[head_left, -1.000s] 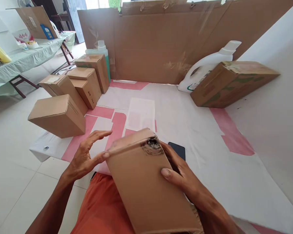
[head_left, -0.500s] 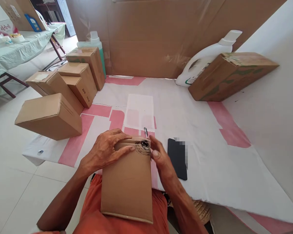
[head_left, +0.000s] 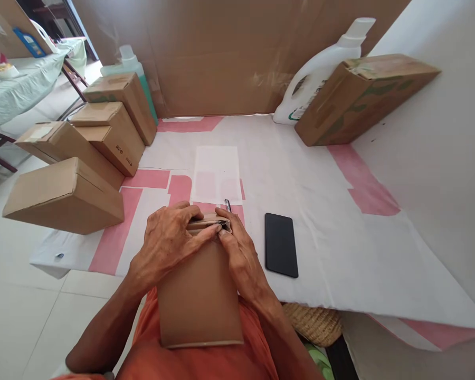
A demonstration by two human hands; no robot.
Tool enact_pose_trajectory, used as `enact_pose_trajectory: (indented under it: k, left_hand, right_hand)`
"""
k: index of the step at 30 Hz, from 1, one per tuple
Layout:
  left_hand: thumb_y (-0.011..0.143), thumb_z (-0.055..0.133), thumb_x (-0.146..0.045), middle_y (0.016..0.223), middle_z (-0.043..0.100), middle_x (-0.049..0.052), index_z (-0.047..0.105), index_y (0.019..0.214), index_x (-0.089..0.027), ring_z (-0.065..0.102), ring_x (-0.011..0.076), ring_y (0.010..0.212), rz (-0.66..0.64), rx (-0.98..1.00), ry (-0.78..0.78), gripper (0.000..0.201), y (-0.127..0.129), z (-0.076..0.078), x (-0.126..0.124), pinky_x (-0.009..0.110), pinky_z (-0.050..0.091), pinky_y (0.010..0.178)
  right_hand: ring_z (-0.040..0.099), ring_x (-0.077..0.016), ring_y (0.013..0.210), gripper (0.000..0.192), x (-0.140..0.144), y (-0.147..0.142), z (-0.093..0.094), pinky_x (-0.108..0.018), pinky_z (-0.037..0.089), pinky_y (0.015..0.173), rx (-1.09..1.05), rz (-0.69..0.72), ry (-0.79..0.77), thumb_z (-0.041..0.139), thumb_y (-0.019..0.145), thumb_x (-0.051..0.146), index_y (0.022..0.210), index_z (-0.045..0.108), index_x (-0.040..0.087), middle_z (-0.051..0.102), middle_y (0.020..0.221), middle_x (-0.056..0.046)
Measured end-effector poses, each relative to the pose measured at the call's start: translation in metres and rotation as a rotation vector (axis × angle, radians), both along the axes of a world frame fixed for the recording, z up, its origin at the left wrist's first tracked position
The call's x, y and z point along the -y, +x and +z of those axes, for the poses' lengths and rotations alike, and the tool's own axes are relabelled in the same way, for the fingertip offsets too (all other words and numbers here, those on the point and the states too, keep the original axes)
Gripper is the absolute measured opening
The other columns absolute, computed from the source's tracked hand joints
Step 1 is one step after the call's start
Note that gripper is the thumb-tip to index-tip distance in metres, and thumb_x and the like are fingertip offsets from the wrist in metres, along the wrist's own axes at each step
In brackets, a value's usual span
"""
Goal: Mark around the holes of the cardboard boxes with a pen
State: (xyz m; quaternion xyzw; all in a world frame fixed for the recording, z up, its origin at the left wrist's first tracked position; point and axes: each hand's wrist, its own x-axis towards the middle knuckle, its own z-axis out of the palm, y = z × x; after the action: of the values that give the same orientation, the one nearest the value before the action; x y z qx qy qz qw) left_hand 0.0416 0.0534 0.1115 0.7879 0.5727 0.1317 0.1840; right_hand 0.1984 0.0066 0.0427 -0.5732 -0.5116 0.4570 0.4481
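A brown cardboard box (head_left: 200, 301) stands tilted against my lap at the table's front edge. My left hand (head_left: 172, 237) grips its upper left side, thumb along the top front edge and fingers behind. At the upper right corner my right hand (head_left: 237, 248) is closed on the box, its thumb beside a dark inked patch (head_left: 223, 224). The thumbs nearly meet there and cover most of the black scribble. Just beyond the fingers lies a pen (head_left: 227, 205), partly hidden. A white sheet of paper (head_left: 217, 171) is behind the pen.
A black phone (head_left: 281, 245) lies right of my hands. Several cardboard boxes (head_left: 65, 192) line the left side, near a green-liquid bottle (head_left: 130, 68). At the back right, a white jug (head_left: 312, 74) stands behind another box (head_left: 360, 105). A large cardboard panel (head_left: 229, 63) closes the back.
My right hand has moved left from beside the box onto its upper right corner, and now covers much of the scribble. The left hand keeps its hold. The view has shifted slightly.
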Motion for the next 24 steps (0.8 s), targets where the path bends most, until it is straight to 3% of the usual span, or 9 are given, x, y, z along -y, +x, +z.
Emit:
enact_pose_trajectory:
  k: [5,8,11,14,16,18,21,24]
  left_hand:
    - [0.095,0.068,-0.044,0.083,0.071,0.000,0.068,0.077,-0.022,0.065,0.0189,0.076,0.061,-0.081,0.048,0.029,0.011,-0.006,0.006,0.033,0.037,0.068]
    - [0.094,0.067,-0.041,0.084,0.073,0.000,0.067,0.075,-0.021,0.066,0.0182,0.074,0.083,-0.098,0.079,0.028,0.012,-0.013,0.009,0.033,0.037,0.068]
    - [0.095,0.066,-0.040,0.086,0.076,0.001,0.069,0.077,-0.022,0.069,0.0190,0.076,0.105,-0.084,0.103,0.025,0.004,-0.021,0.009,0.033,0.039,0.069]
    - [0.100,0.063,-0.045,0.093,0.079,0.002,0.075,0.087,-0.024,0.073,0.0218,0.083,0.074,-0.023,0.120,0.028,-0.011,-0.025,0.008,0.034,0.044,0.073]
    - [0.102,0.060,-0.049,0.097,0.080,0.003,0.077,0.094,-0.024,0.074,0.0234,0.087,0.054,0.023,0.114,0.031,-0.022,-0.027,0.007,0.035,0.047,0.075]
    - [0.102,0.059,-0.050,0.099,0.080,0.003,0.078,0.098,-0.025,0.074,0.0244,0.090,0.040,0.055,0.094,0.031,-0.031,-0.028,0.006,0.036,0.049,0.077]
    - [0.101,0.061,-0.048,0.103,0.080,0.004,0.077,0.103,-0.026,0.074,0.0252,0.094,-0.003,0.068,0.063,0.028,-0.036,-0.028,0.005,0.038,0.052,0.081]
    - [0.100,0.062,-0.047,0.107,0.078,0.004,0.077,0.110,-0.026,0.073,0.0265,0.094,-0.036,0.045,0.025,0.028,-0.038,-0.027,0.006,0.041,0.052,0.084]
  right_hand:
    - [0.060,-0.0314,0.138,0.044,0.000,-0.007,0.002,-0.053,0.045,0.122,0.041,-0.076,0.046,0.042,0.096,0.038,0.131,0.061,0.019,0.066,0.145,-0.015]
    - [0.063,-0.0305,0.133,0.043,-0.001,-0.013,0.000,-0.052,0.046,0.120,0.043,-0.097,0.048,0.042,0.094,0.035,0.127,0.064,0.019,0.069,0.140,-0.015]
    - [0.058,-0.0296,0.143,0.048,-0.001,-0.008,-0.005,-0.051,0.041,0.125,-0.016,-0.046,0.021,0.047,0.100,0.044,0.138,0.063,0.021,0.066,0.151,-0.013]
    - [0.062,-0.0312,0.139,0.064,-0.001,0.019,-0.014,-0.047,0.056,0.107,-0.131,-0.061,-0.043,0.051,0.102,0.065,0.152,0.054,0.026,0.062,0.156,-0.014]
    - [0.072,-0.0327,0.116,0.071,0.000,0.043,-0.022,-0.043,0.060,0.084,-0.008,-0.203,-0.074,0.055,0.097,0.075,0.144,0.059,0.022,0.070,0.139,-0.018]
    - [0.071,-0.0308,0.092,0.061,0.001,0.064,-0.033,-0.041,0.054,0.074,0.293,-0.283,-0.138,0.060,0.094,0.071,0.122,0.067,0.018,0.076,0.105,-0.015]
    - [0.064,-0.0278,0.076,0.031,0.002,0.075,-0.049,-0.037,0.042,0.068,0.588,-0.184,-0.280,0.068,0.091,0.052,0.097,0.067,0.021,0.069,0.075,-0.006]
    - [0.061,-0.0259,0.070,0.024,-0.002,0.065,-0.064,-0.033,0.033,0.062,0.583,-0.114,-0.325,0.075,0.084,0.046,0.084,0.064,0.024,0.069,0.072,-0.004]
